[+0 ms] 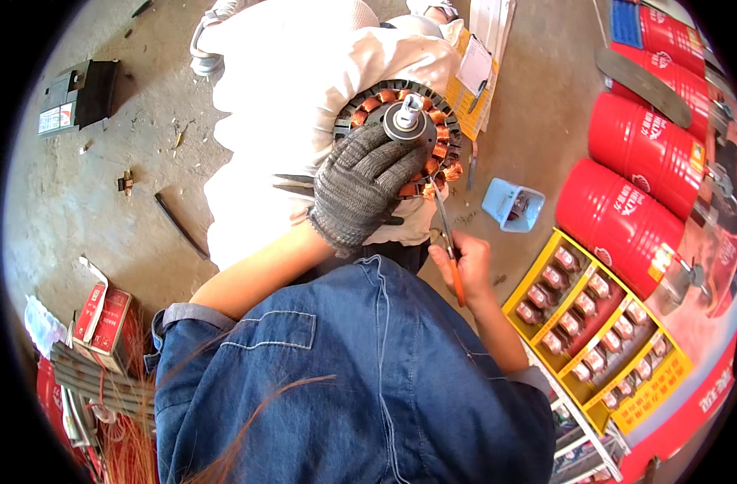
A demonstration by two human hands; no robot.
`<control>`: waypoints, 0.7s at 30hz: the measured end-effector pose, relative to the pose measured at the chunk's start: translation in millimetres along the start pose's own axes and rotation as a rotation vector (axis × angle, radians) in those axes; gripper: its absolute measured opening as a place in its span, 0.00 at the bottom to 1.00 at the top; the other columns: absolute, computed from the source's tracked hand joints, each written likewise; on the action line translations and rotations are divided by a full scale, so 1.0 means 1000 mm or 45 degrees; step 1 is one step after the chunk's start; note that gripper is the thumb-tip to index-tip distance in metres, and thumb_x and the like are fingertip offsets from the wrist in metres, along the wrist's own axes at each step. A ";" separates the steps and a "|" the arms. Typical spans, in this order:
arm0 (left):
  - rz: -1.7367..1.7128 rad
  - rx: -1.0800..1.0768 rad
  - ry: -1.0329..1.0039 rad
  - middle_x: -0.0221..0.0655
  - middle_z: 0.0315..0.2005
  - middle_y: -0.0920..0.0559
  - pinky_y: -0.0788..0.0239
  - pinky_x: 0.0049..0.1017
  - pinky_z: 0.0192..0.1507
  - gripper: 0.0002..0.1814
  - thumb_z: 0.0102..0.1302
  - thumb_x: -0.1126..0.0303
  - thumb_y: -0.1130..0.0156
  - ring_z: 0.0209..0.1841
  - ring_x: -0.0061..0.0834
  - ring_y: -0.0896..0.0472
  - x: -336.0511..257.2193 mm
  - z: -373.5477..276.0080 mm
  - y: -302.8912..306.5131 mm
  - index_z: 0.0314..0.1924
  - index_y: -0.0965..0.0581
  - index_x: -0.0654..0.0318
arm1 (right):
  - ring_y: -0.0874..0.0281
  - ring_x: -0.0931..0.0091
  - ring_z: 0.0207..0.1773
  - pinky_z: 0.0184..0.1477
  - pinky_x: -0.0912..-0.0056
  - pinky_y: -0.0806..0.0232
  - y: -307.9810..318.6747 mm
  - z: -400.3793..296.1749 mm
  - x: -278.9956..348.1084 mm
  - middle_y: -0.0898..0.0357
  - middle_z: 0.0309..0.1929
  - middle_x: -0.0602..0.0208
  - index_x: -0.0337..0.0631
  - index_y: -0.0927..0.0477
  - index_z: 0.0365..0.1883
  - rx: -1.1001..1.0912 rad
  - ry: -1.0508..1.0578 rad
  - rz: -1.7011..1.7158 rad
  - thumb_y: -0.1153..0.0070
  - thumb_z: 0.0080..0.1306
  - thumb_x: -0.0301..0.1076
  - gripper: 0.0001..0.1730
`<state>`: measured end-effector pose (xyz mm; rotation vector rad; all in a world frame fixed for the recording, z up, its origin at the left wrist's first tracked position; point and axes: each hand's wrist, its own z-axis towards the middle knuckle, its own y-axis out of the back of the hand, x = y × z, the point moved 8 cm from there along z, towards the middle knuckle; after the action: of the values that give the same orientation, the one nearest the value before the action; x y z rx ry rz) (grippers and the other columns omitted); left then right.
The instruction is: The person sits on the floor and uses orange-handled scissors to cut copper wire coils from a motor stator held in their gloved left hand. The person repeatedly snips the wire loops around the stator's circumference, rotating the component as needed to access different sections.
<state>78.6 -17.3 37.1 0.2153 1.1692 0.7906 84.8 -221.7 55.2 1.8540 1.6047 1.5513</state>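
A motor stator [344, 118] with a ring of copper coils [441, 133] lies over the bright white cloth [265, 121] in front of me. From its round hub [430, 136] a metal shaft [410, 109] points up. My left hand [365, 184], in a dark grey knit glove, grips the hub with fingers against the bearing and covers part of the coils. My bare right hand [470, 263] holds a slim metal tool with an orange handle [457, 281]. Its tip touches or nearly touches the coils at the near right edge; whether it is scissors or pliers, I cannot tell.
Right of the stator stand a blue plastic bin [500, 199], red drums [619, 224] and a yellow bottle rack [556, 243]. A clipboard-like yellow sheet [459, 112] bears paper and pens. Leftward on the floor lie a black case [96, 94], a dark strip [181, 227] and a red carton [111, 320].
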 end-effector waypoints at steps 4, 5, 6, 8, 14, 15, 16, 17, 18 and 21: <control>0.070 0.062 -0.032 0.30 0.50 0.17 0.25 0.38 0.56 0.24 0.47 0.71 0.31 0.55 0.37 0.20 -0.003 0.001 -0.002 0.49 0.16 0.49 | 0.41 0.72 0.16 0.21 0.68 0.44 -0.017 0.005 -0.026 0.39 0.13 0.64 0.36 0.29 0.18 0.011 0.075 0.096 0.36 0.61 0.54 0.29; 0.091 0.077 -0.036 0.30 0.50 0.16 0.25 0.38 0.56 0.24 0.47 0.71 0.31 0.55 0.37 0.20 -0.003 0.001 -0.003 0.49 0.16 0.49 | 0.41 0.72 0.16 0.22 0.67 0.44 -0.021 0.008 -0.031 0.38 0.13 0.63 0.36 0.29 0.18 0.010 0.118 0.100 0.36 0.61 0.53 0.29; 0.103 0.071 -0.061 0.30 0.50 0.16 0.26 0.39 0.56 0.24 0.47 0.70 0.31 0.55 0.38 0.20 -0.003 0.000 -0.002 0.49 0.16 0.50 | 0.40 0.71 0.16 0.22 0.67 0.43 -0.025 0.011 -0.036 0.38 0.14 0.63 0.36 0.29 0.19 0.012 0.159 0.104 0.36 0.61 0.53 0.29; 0.128 0.060 -0.105 0.30 0.50 0.16 0.26 0.39 0.56 0.25 0.47 0.68 0.29 0.55 0.39 0.19 -0.004 0.000 -0.002 0.50 0.16 0.50 | 0.40 0.68 0.17 0.22 0.66 0.44 -0.030 0.023 -0.035 0.38 0.14 0.63 0.37 0.30 0.18 -0.028 0.311 0.172 0.34 0.59 0.51 0.27; -0.205 -0.025 0.264 0.34 0.47 0.16 0.29 0.37 0.59 0.26 0.50 0.66 0.28 0.54 0.41 0.19 0.014 0.008 0.026 0.52 0.18 0.56 | 0.39 0.66 0.17 0.22 0.65 0.46 -0.031 0.077 0.025 0.38 0.15 0.63 0.38 0.30 0.19 -0.151 0.662 0.344 0.32 0.55 0.58 0.31; -0.196 -0.023 0.258 0.34 0.47 0.15 0.29 0.37 0.59 0.25 0.50 0.67 0.28 0.54 0.41 0.19 0.016 0.009 0.025 0.52 0.18 0.56 | 0.38 0.68 0.17 0.22 0.66 0.46 -0.028 0.074 0.017 0.38 0.15 0.65 0.38 0.30 0.19 -0.118 0.677 0.362 0.33 0.56 0.60 0.32; -0.175 -0.013 0.221 0.35 0.47 0.16 0.28 0.38 0.59 0.24 0.49 0.69 0.29 0.54 0.40 0.19 0.010 0.008 0.020 0.50 0.18 0.56 | 0.38 0.70 0.17 0.22 0.67 0.45 -0.024 0.067 0.010 0.37 0.15 0.66 0.38 0.29 0.19 -0.071 0.671 0.370 0.34 0.56 0.63 0.34; -0.122 -0.012 0.139 0.32 0.48 0.16 0.27 0.38 0.58 0.23 0.47 0.70 0.30 0.54 0.39 0.19 0.009 0.009 0.017 0.48 0.17 0.54 | 0.37 0.72 0.17 0.22 0.69 0.45 -0.021 0.064 0.004 0.37 0.15 0.67 0.39 0.30 0.18 0.001 0.576 0.448 0.35 0.56 0.65 0.35; -0.065 -0.009 0.122 0.31 0.48 0.16 0.26 0.38 0.57 0.22 0.47 0.70 0.30 0.54 0.38 0.19 0.004 0.007 0.012 0.47 0.16 0.53 | 0.37 0.74 0.18 0.22 0.70 0.45 -0.017 0.052 -0.007 0.37 0.16 0.69 0.39 0.30 0.18 0.073 0.449 0.507 0.36 0.57 0.67 0.36; 0.078 0.027 0.068 0.28 0.49 0.16 0.24 0.36 0.54 0.21 0.48 0.70 0.32 0.55 0.35 0.20 -0.001 0.002 0.007 0.46 0.16 0.50 | 0.38 0.78 0.19 0.22 0.72 0.46 -0.017 0.030 -0.024 0.37 0.16 0.72 0.39 0.30 0.19 0.133 0.230 0.581 0.38 0.56 0.71 0.39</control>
<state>77.1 -13.0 42.5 0.2495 1.2261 0.8422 103.1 -222.6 17.4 2.3188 1.4191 1.8938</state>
